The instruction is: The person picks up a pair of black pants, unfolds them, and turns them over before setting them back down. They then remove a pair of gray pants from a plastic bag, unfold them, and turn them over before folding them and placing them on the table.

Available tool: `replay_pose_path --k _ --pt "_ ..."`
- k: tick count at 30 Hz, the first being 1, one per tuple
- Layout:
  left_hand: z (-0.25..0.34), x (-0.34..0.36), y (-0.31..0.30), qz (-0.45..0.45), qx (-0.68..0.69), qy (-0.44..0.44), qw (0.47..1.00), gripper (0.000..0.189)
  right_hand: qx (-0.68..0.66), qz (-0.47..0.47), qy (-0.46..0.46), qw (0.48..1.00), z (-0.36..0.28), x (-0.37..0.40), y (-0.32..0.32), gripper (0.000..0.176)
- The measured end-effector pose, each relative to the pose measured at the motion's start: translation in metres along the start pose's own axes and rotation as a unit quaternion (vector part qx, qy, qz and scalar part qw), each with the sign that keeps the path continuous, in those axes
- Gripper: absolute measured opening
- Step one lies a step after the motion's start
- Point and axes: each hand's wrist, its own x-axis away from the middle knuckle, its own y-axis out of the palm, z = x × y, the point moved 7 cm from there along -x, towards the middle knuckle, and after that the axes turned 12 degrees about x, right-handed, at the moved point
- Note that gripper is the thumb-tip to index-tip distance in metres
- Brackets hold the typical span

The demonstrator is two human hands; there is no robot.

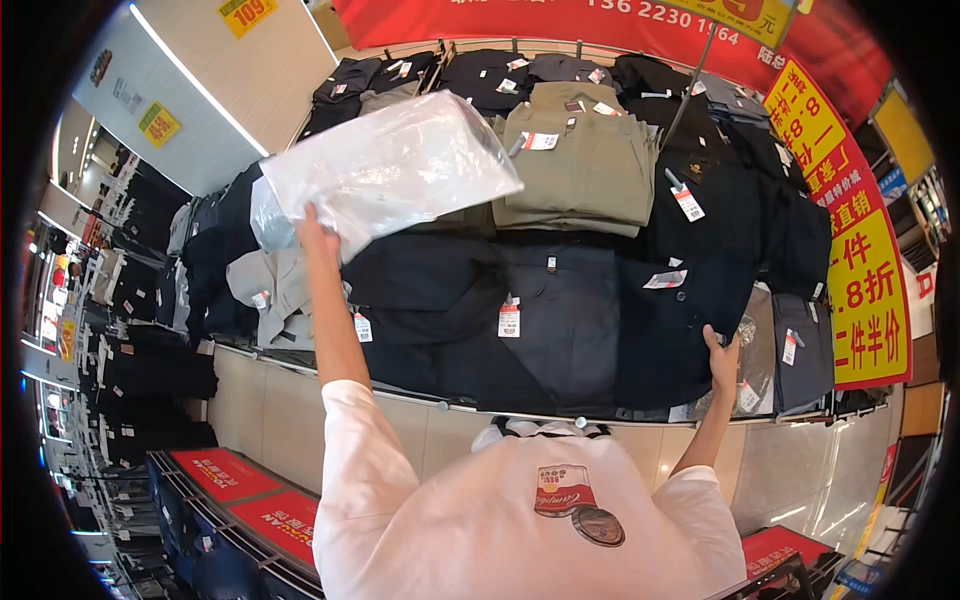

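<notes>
My left hand (318,238) is closed on the near left corner of a clear plastic bag (400,165), which looks whitish and flat and is held up over the clothes. At the right, my right hand (721,358) grips the side edge of folded black trousers (665,330), its thumb on top; some fingers are hidden. Dark grey trousers (562,320) with a red and white tag lie to the left of them. Behind sits a stack of folded khaki trousers (580,175). A beige garment (285,285) lies near my left forearm.
The clothes lie on a display rack whose metal front rail (442,405) runs before me. A plastic-wrapped item (752,350) is beside my right hand. A red and yellow sign (865,290) stands at the right, a white pillar (190,90) at the left. Hanging clothes (150,390) line the far left.
</notes>
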Motion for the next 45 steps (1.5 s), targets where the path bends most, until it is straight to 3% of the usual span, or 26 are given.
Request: replay_pose_path --k 4,7,11,15,17,19,23,25,26,29,31,33,34,36,45 --pt "-0.06 0.033 -0.047 -0.054 -0.069 -0.14 0.986 0.034 -0.004 -0.003 0.001 1.0 0.004 -0.002 0.004 0.047" --pt "-0.084 0.053 -0.076 -0.006 -0.144 -0.236 0.961 0.033 -0.006 -0.007 0.004 1.0 0.008 -0.006 0.005 0.046" --pt "-0.075 0.09 -0.077 0.007 -0.262 -0.229 0.937 0.037 -0.015 -0.019 0.005 1.0 -0.013 0.001 0.002 0.047" --pt "-0.061 0.093 -0.1 -0.006 -0.436 -0.026 0.899 0.055 -0.003 0.021 0.009 1.0 -0.037 0.013 -0.007 0.049" --pt "-0.05 0.093 -0.113 -0.02 -0.598 0.181 0.78 0.062 -0.054 0.038 -0.027 0.997 -0.045 0.015 -0.013 0.052" --pt "-0.028 0.15 -0.067 -0.042 -0.602 0.212 0.769 0.064 -0.063 0.053 -0.033 0.996 -0.045 0.015 -0.018 0.055" --pt "-0.046 0.208 -0.033 -0.146 -0.506 0.146 0.838 0.047 -0.119 0.049 -0.033 0.991 -0.069 0.023 -0.011 0.058" --pt "-0.067 0.242 -0.008 -0.25 -0.487 0.106 0.83 0.036 -0.19 -0.041 -0.043 0.98 -0.076 0.02 0.008 0.058" --pt "-0.082 0.26 0.005 -0.277 -0.476 0.003 0.835 0.034 -0.189 -0.058 -0.04 0.979 -0.083 0.022 0.015 0.059" --pt "-0.126 0.321 0.038 -0.38 -0.31 -0.2 0.848 0.04 -0.208 -0.078 -0.079 0.972 -0.1 0.026 0.037 0.059" --pt "-0.15 0.36 0.049 -0.409 -0.097 -0.361 0.832 0.055 -0.219 -0.089 -0.089 0.968 -0.104 0.027 0.05 0.06" --pt "-0.164 0.385 0.056 -0.411 0.083 -0.454 0.786 0.055 -0.207 -0.151 -0.101 0.961 -0.111 0.029 0.068 0.061" --pt "-0.163 0.395 0.065 -0.412 0.081 -0.454 0.786 0.055 -0.185 -0.164 -0.115 0.962 -0.113 0.03 0.073 0.057" --pt "-0.156 0.386 0.061 -0.281 -0.104 -0.35 0.887 0.046 -0.169 -0.186 -0.111 0.962 -0.115 0.028 0.078 0.054" --pt "-0.138 0.394 0.048 -0.189 -0.028 -0.4 0.896 0.047 -0.101 -0.192 -0.07 0.974 -0.1 0.004 0.092 0.042"
